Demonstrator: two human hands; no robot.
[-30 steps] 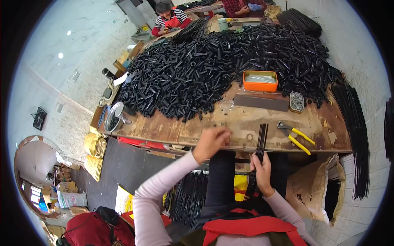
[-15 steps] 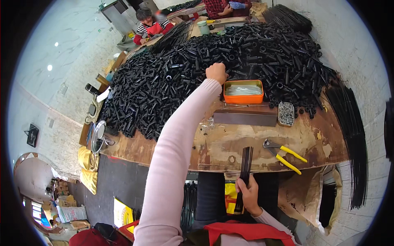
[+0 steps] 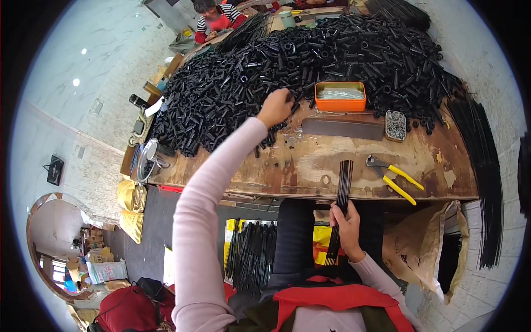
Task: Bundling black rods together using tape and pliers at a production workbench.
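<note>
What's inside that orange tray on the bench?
The orange tray holds a layer of thin, pale metal pins lying lengthwise. Its floor beneath them is covered, so anything underneath cannot be seen.

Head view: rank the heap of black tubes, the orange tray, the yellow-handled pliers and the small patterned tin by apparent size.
1. Heap of black tubes, by far the largest.
2. Orange tray and yellow-handled pliers: alike in length, and fisheye bending leaves their order unsure.
3. Small patterned tin, smallest.
</note>
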